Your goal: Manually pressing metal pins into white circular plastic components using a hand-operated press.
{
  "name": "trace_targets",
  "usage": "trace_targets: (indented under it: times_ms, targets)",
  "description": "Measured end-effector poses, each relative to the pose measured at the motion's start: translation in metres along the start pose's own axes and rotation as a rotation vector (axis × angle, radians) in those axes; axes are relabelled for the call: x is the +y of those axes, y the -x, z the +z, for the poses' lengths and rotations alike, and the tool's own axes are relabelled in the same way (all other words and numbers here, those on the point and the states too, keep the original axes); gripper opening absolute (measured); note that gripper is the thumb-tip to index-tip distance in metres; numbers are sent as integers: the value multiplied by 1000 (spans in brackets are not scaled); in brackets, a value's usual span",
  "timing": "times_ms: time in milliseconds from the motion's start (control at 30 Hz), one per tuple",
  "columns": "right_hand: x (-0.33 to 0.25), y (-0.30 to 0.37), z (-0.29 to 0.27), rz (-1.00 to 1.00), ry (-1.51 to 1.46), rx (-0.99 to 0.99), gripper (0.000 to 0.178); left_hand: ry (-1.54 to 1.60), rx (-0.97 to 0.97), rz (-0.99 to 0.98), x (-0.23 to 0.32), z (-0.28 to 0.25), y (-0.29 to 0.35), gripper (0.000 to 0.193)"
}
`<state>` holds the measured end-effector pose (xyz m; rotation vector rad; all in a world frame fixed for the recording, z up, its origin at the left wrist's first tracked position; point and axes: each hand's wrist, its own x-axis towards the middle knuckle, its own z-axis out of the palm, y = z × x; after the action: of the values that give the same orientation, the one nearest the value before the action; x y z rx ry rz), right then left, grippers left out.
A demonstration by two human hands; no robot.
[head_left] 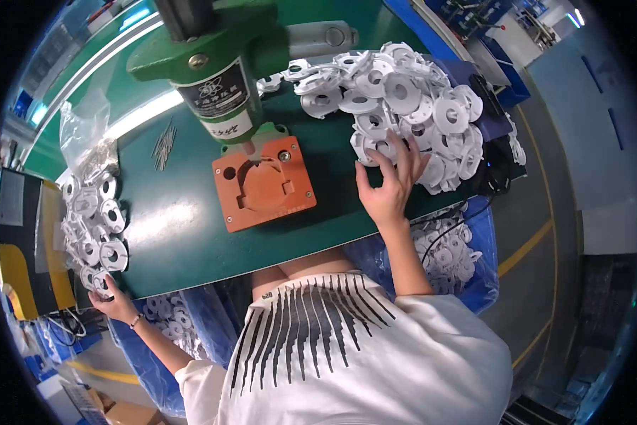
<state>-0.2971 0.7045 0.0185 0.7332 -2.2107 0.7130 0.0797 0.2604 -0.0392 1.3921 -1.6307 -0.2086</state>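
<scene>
My left hand (116,304) is at the near left edge of the green table, thumb and fingers closed round a white ring-shaped plastic part (101,282) at the near end of a small heap. At the right, my right hand (393,183) reaches to the near side of a big pile of white plastic parts (403,92). Its fingers are spread and curved, with the thumb apart; the fingertips touch or hover at the parts. Between the hands sits an orange fixture block (264,188) with a round recess, under a green hand press (219,85).
Thin metal pins (164,146) lie on the green table (177,248), near a clear plastic bag (84,131). Blue-lined bins of white parts (177,326) stand below the table's near edge. A black cabled device (495,170) is beside the right pile.
</scene>
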Motion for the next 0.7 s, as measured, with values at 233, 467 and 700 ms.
trace_targets:
  times_ms: [233, 467, 700]
  targets:
    - [15, 4, -8, 80, 108, -136, 20, -82, -127, 242, 14, 17, 6, 79]
    - [25, -4, -19, 30, 352, -389, 21, -69, 127, 432, 41, 12, 25, 73]
    - [39, -19, -30, -189, 86, -373, 14, 25, 191, 553, 76, 11, 38, 65]
